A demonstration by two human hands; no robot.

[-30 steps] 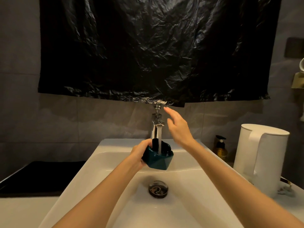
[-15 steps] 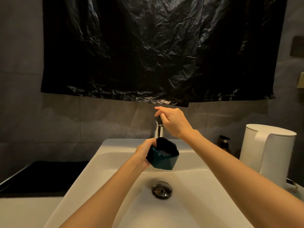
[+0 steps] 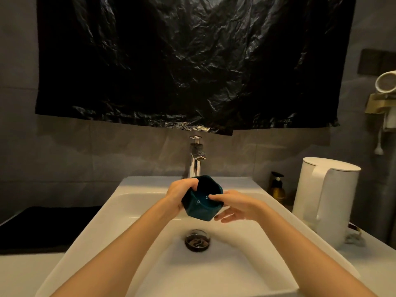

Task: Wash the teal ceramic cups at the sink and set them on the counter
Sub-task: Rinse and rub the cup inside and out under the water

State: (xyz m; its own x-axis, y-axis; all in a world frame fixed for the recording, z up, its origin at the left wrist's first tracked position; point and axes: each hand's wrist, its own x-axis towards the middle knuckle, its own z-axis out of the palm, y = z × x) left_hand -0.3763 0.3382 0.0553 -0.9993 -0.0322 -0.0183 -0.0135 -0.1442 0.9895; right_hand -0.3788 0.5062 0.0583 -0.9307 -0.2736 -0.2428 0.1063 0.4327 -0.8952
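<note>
holding the teal cup [image 3: 202, 202] over the sink [image 3: 150, 182], just in front of the tap [image 3: 196, 157] and above the drain [image 3: 197, 240], tipped with its mouth toward the near side. gripping its left wall with the left hand [image 3: 179, 194], curled over the rim. loosely pinching the right wall with the right hand [image 3: 233, 205]: thumb on the near rim, other fingers spread under the right side

inside the teal cup: a few bright glints, likely drops or a thin film of water; cannot tell how much. in the sink: a wet sheen round the dark drain, no second cup in view. no clear stream visible from the tap

could slip: wet glazed ceramic with angled faces, held partly by fingertips, so a loosened pinch while rubbing the inside could drop it onto the hard basin and chip it. could knock the rim on the tap, being so near it. could dribble leftover water over the counter [image 3: 377, 264] if carried across before being tipped out. on the right, little room beside the white kettle [image 3: 327, 200] and the soap bottle [image 3: 278, 188], so a careless set-down could bump either. judged to be at the washing step, with the set-down not yet done
</note>
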